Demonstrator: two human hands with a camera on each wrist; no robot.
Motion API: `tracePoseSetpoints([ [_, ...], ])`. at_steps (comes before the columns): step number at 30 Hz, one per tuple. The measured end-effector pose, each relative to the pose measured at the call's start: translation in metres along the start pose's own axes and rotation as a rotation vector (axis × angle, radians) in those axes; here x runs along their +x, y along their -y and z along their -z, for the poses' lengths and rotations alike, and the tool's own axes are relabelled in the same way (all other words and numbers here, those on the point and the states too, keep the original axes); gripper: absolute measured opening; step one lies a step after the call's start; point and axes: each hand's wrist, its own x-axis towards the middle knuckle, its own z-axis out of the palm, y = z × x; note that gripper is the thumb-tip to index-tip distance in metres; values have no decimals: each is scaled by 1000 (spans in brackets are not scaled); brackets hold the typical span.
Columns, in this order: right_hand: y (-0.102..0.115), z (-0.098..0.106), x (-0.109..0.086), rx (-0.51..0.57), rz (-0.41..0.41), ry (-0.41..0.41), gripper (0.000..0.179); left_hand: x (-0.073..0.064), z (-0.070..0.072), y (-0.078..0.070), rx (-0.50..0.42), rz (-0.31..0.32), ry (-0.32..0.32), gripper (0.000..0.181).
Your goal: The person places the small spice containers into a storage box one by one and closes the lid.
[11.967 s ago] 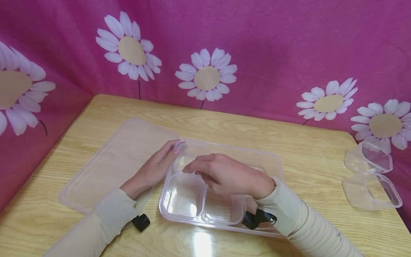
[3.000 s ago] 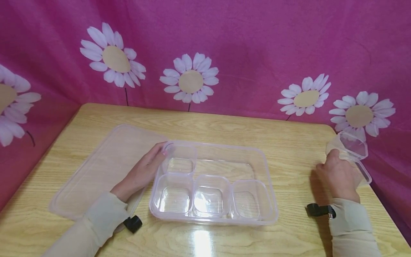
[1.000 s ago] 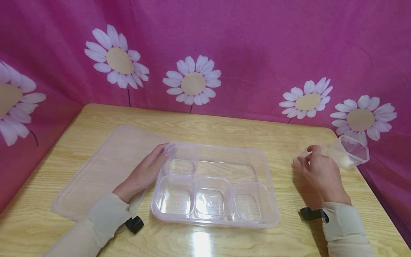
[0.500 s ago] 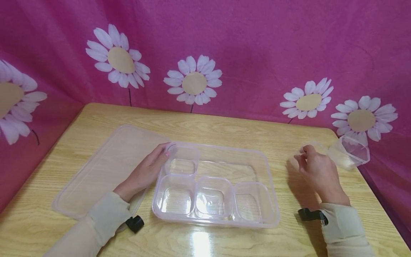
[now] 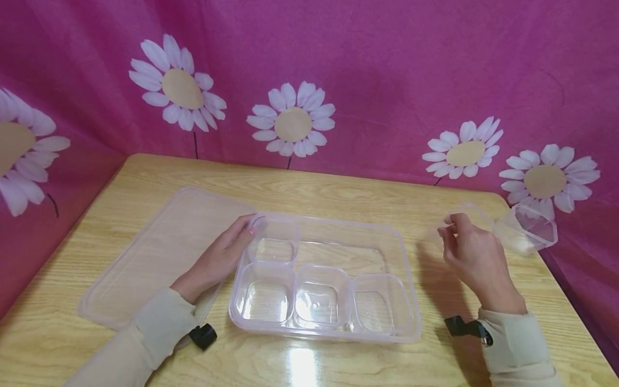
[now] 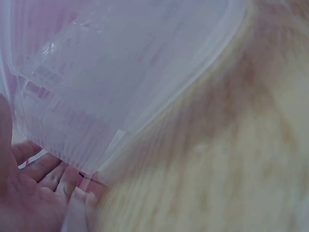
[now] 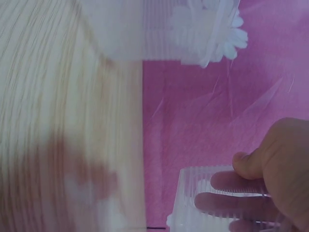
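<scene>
A large clear plastic food container [image 5: 411,293] stands mid-table, with several small square tubs [image 5: 321,271] set along its left and front sides. My left hand [image 5: 217,258] grips its back left corner, the thumb at the rim; in the left wrist view the fingers [image 6: 43,169] lie against its outer wall. To the right of it, my right hand [image 5: 476,255] pinches another small clear tub [image 7: 193,198] above the table. In the right wrist view, the thumb and fingers grip opposite faces of that tub's wall. From the head, the hand partly hides it.
A clear flat lid [image 5: 145,252] lies on the left side of the table, partly under the left forearm. One more small tub [image 5: 524,228] rests on its side at the right edge. A pink curtain with daisies [image 5: 377,80] rises behind and beside the table.
Twelve seconds ago my right hand was inside the large container. It has since reached the right edge, taken one of two tubs there, and moved slightly left. The left hand holds its place.
</scene>
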Motion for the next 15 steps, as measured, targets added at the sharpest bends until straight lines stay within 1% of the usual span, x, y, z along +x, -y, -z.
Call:
tracePoseSetpoints([
  [4, 7, 2, 0, 11, 54, -47, 25, 1, 0, 1, -7, 5, 1, 51],
  [10, 16, 6, 1, 20, 77, -49, 25, 2, -1, 2, -19, 16, 4, 52],
  [15, 20, 7, 0, 18, 87, -45, 26, 1, -1, 0, -15, 7, 7, 51],
])
